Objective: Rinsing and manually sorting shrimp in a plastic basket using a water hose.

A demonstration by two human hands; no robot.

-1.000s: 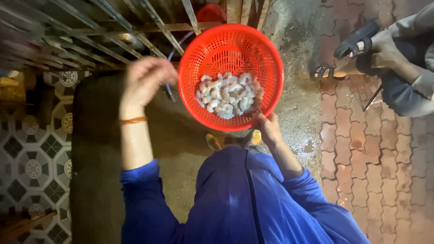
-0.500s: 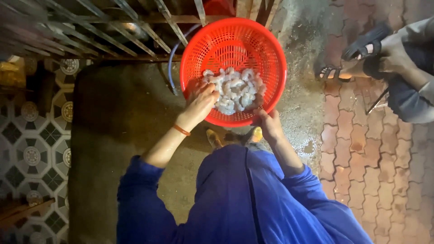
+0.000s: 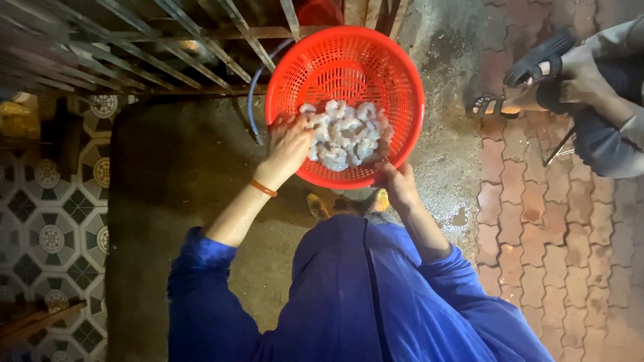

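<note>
A round red plastic basket [image 3: 376,67] with a perforated wall is held over wet ground in front of me. In its bottom lies a heap of pale peeled shrimp [image 3: 343,134]. My left hand [image 3: 288,144] reaches over the near left rim, fingers spread and resting on the left edge of the heap. My right hand [image 3: 396,182] grips the near rim of the basket from below. An orange band circles my left wrist. Blue sleeves and a blue garment fill the lower view.
A metal grate [image 3: 134,47] slants across the upper left, with a thin blue hose [image 3: 253,100] beside the basket. Patterned tiles [image 3: 47,221] lie at left, brick paving [image 3: 570,255] at right. Another person's sandalled foot [image 3: 537,64] and leg sit at the upper right.
My left hand has come down from above the basket's left side into the basket and now rests on the shrimp. The right hand has kept its hold on the rim.
</note>
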